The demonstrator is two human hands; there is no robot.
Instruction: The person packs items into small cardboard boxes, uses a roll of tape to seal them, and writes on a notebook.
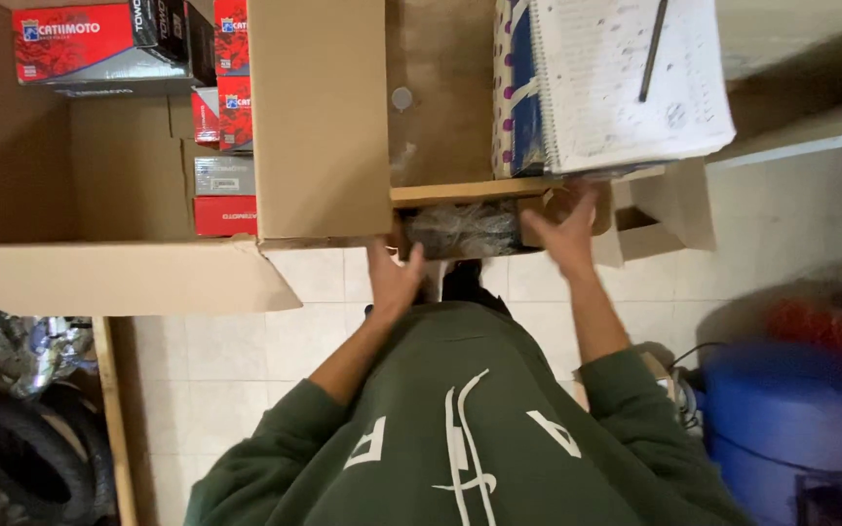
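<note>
My left hand [394,276] reaches forward under the edge of a wooden counter [460,191] and touches the left end of a dark part wrapped in clear plastic [462,230]. My right hand [565,230] is at the right end of that wrapped part, next to a small open cardboard box [660,219]. Both hands appear to grip the package between them, but the fingertips are partly hidden. My green sleeves and sweatshirt fill the lower middle of the view.
A large open cardboard carton [319,127] at left holds red and grey product boxes [226,146]. A spiral notebook [631,83] with a pen [653,49] lies on the counter. A blue drum [791,419] stands right, tyres [21,458] lower left, on tiled floor.
</note>
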